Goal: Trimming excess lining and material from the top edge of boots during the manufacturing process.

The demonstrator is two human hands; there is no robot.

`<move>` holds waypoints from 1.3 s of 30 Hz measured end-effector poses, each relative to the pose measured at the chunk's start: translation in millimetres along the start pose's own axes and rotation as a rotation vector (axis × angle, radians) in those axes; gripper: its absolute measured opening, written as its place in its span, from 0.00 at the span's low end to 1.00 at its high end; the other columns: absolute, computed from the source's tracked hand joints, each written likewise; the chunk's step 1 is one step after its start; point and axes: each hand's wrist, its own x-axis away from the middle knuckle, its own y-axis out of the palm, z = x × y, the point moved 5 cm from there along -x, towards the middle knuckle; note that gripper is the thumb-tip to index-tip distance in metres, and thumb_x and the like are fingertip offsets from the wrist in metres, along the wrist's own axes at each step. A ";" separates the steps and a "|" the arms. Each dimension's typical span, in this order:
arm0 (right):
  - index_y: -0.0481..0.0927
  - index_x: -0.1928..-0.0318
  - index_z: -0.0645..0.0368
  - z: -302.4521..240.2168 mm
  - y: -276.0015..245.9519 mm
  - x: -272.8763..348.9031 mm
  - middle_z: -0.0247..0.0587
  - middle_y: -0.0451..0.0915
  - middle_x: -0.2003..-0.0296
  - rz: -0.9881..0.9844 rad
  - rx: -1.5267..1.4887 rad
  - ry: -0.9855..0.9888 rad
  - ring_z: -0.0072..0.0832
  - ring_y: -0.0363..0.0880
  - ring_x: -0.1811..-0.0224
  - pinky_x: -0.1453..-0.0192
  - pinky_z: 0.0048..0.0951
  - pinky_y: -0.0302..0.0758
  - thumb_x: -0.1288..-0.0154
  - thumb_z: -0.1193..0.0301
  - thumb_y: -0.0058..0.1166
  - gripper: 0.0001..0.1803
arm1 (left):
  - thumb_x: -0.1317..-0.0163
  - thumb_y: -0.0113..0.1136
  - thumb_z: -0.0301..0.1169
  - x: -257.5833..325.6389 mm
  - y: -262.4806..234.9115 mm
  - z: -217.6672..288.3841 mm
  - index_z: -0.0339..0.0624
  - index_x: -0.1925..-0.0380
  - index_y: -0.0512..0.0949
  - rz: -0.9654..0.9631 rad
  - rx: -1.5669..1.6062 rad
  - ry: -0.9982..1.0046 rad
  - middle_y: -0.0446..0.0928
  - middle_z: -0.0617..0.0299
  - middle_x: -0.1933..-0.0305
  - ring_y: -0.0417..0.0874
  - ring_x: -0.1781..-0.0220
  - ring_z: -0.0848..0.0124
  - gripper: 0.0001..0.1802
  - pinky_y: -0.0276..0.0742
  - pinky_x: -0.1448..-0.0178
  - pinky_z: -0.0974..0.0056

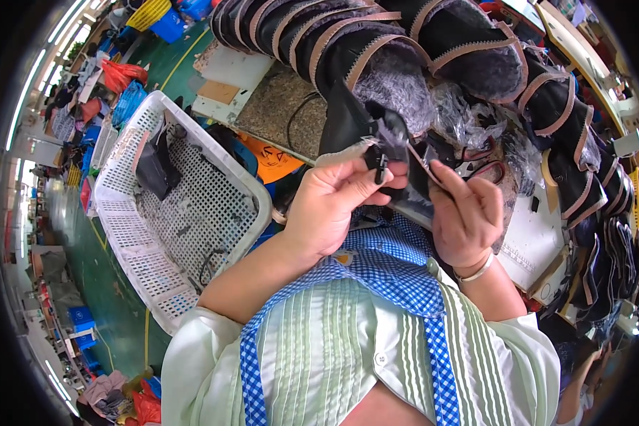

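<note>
My left hand (pixel 334 202) is closed in a pinch on a narrow black strap (pixel 381 162) at the edge of a black boot upper (pixel 344 124). The upper stands tilted in front of me, over the near edge of the worktable. My right hand (pixel 465 213) is closed around a slim, pale, stick-like thing (pixel 424 165). Its tip points toward the strap; whether it touches, I cannot tell. Beyond both hands lie fur-lined black boot uppers (pixel 397 82) with brown zigzag-cut trim. The far side of the upper I hold is partly hidden by my fingers.
At my left stands a white perforated plastic basket (pixel 184 206) with one black upper (pixel 157 167) inside. Rows of uppers (pixel 571 142) curve along the right. Crumpled clear plastic (pixel 461 113) lies behind my right hand. An orange sheet (pixel 268 160) is beside the basket.
</note>
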 end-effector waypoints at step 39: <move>0.81 0.59 0.61 -16.6 23.1 39.9 0.41 0.80 0.68 -0.374 -0.493 0.292 0.29 0.78 0.68 0.61 0.24 0.75 0.38 0.67 0.59 0.11 | 0.42 0.63 0.26 -4.3 -9.3 -46.5 0.34 0.78 0.77 0.160 -0.389 0.092 0.72 0.68 0.82 0.66 0.79 0.82 0.09 0.62 0.74 0.71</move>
